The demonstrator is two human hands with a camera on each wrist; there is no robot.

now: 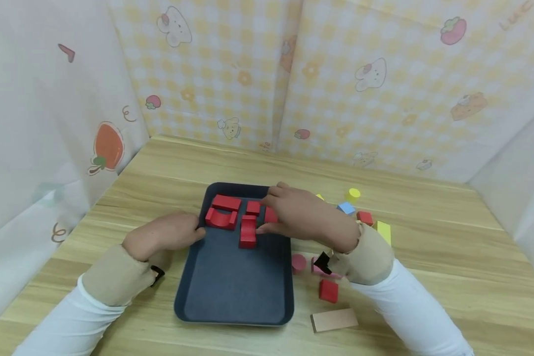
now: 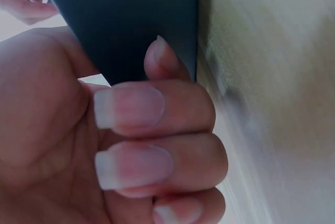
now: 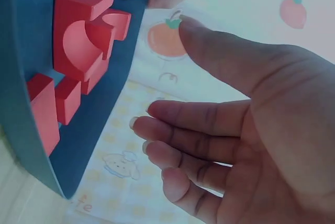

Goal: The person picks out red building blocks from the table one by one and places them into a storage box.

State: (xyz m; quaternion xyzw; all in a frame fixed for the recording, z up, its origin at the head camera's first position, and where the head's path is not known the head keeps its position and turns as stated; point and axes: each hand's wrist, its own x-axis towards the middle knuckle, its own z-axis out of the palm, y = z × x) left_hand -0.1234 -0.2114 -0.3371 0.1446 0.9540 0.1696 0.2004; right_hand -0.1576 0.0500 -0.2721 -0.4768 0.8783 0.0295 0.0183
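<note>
A dark blue-grey tray (image 1: 236,291) lies on the table with several red blocks toward its far end. Among them are a flat red block (image 1: 226,202), a curved-cutout red block (image 1: 221,219), a small red block (image 1: 252,207) and another cutout red block (image 1: 247,232). My left hand (image 1: 165,234) pinches the tray's left rim, its other fingers curled outside the wall. Over the far right part of the tray is my right hand (image 1: 300,213), thumb and fingers apart with nothing between them. Beneath it a red block (image 1: 270,214) is partly hidden.
To the tray's right lie a pink round block (image 1: 298,263), a red block (image 1: 328,291), a wooden plank (image 1: 335,320), a blue block (image 1: 346,208), a yellow cylinder (image 1: 353,194) and a yellow block (image 1: 383,231). A patterned curtain (image 1: 338,99) hangs behind the table.
</note>
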